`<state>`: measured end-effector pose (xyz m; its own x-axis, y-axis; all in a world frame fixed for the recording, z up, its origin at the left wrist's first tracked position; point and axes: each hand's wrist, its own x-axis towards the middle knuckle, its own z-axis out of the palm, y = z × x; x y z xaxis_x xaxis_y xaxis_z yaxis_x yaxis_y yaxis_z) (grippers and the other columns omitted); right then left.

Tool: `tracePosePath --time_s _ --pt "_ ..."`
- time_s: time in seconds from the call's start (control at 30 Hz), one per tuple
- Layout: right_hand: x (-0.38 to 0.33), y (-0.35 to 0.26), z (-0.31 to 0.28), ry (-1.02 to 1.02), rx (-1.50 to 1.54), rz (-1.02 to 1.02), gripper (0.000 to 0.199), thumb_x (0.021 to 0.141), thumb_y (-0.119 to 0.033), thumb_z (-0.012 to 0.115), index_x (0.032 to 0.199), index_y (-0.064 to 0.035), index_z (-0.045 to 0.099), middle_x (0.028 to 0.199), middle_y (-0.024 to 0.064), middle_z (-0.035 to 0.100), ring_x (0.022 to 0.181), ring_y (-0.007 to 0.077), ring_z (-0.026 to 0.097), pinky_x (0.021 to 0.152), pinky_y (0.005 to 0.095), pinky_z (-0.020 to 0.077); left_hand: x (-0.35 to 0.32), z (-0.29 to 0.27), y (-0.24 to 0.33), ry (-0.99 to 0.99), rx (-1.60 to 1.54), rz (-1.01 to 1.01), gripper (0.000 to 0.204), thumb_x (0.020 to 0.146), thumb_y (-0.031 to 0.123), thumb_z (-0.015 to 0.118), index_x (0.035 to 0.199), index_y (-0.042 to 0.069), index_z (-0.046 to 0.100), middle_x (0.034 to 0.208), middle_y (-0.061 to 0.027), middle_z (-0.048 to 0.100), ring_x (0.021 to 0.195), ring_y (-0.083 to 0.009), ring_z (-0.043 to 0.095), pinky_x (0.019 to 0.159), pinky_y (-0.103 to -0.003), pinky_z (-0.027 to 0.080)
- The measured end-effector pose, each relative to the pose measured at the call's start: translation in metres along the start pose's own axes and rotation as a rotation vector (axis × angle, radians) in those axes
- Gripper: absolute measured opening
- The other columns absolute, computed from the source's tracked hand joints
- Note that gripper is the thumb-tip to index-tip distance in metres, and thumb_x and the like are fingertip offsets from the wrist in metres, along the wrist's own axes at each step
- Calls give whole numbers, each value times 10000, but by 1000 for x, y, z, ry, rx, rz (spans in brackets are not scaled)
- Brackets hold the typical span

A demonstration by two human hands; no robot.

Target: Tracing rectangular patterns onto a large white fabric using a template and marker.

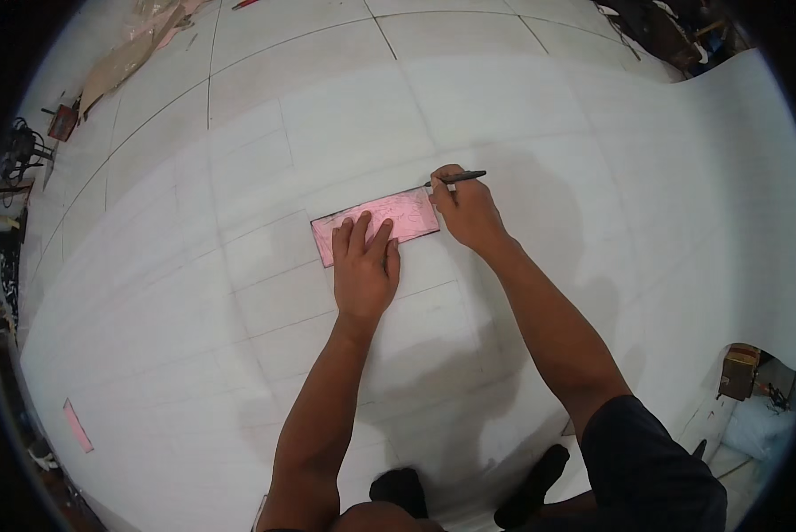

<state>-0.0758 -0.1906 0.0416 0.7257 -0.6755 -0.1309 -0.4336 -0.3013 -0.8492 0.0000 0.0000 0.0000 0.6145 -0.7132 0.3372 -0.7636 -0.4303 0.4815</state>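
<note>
A pink rectangular template (411, 213) with faint pencil-like scribbles and dark edges lies on a large white sheet (540, 293). My left hand (364, 270) rests flat on the template's left half, its fingers spread. A black pen (465, 177) is pinched in my right hand (469, 211), its tip at the template's upper right corner. Thin drawn lines, some forming rectangles, run over the sheet to the left of the template and below it.
A narrow pink strip (78, 426) lies at the lower left. The sheet curls up at the right, where a small brown box (739, 371) stands by a clear plastic bag (761, 430). Tools and cables (25, 151) sit at the far left. My dark-covered feet (399, 492) stand on the sheet.
</note>
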Motion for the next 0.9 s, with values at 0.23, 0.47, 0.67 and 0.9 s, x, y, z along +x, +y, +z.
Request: tracePosePath --time_s 0.23,0.47,0.67,0.9 --pt "-17 -1 -2 82 -210 -310 184 991 -186 569 1057 -24 626 978 157 693 822 327 667 755 429 529 3 1 2 62 -10 44 289 932 182 639 1185 61 710 1328 -205 593 1238 -455 493 1088 -568 380" --pt "-73 -8 -26 -141 -291 -344 136 948 -128 639 1050 -38 637 973 116 701 822 261 677 743 368 532 -1 -4 0 20 14 13 310 933 193 655 1225 103 707 1363 -188 579 1301 -434 464 1127 -529 361" --pt "-21 -50 32 -129 157 -173 221 986 -214 625 1084 -22 675 881 53 678 752 144 604 687 318 498 3 -3 5 66 -48 41 283 878 154 691 1134 36 709 1302 -195 600 1269 -430 467 1088 -511 390" --pt "11 -70 96 -434 112 -76 262 966 -272 625 1072 -44 699 782 86 684 740 190 646 700 338 505 3 -6 0 72 -110 72 323 814 106 713 1117 -2 686 1185 -178 622 1198 -433 479 1018 -509 417"
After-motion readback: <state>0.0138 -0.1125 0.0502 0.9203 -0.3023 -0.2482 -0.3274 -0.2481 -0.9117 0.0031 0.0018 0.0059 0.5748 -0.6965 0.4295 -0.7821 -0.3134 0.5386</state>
